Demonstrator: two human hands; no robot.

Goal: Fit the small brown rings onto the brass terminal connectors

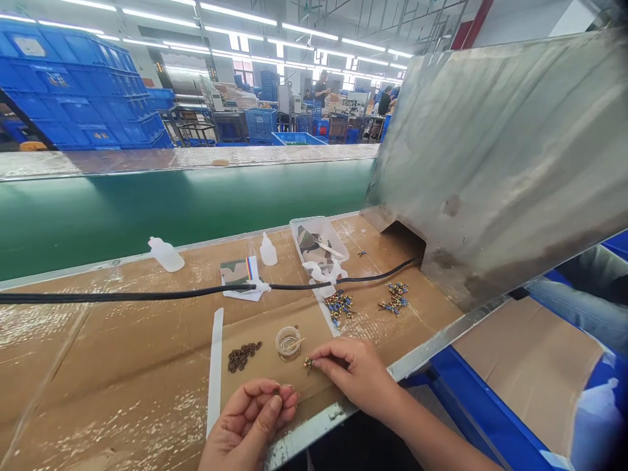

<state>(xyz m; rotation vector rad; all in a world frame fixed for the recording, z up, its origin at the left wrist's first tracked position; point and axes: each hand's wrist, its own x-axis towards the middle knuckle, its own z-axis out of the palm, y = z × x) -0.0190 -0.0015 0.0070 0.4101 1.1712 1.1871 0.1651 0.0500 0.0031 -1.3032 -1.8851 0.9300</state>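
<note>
My left hand (260, 418) is closed in a pinch on a small dark brown piece (276, 391), mostly covered by the fingertips. My right hand (356, 373) pinches a tiny multicoloured figure-like piece (308, 362) between thumb and forefinger. Just beyond it stands a small round clear cup (288, 343) with a thin stick (296, 343) resting in it. A heap of small dark brown round pieces (241, 356) lies left of the cup. Two clusters of small multicoloured pieces, a nearer pile (338, 305) and a farther-right pile (395, 299), lie beyond my right hand.
A black cable (147, 296) crosses the cardboard-covered table (122, 366). Behind it are two white squeeze bottles, one tipped (167, 255), one upright (267, 250), and a clear plastic tub (318, 245). A large metal hood (510, 163) rises at right; a green conveyor belt (220, 196) runs behind.
</note>
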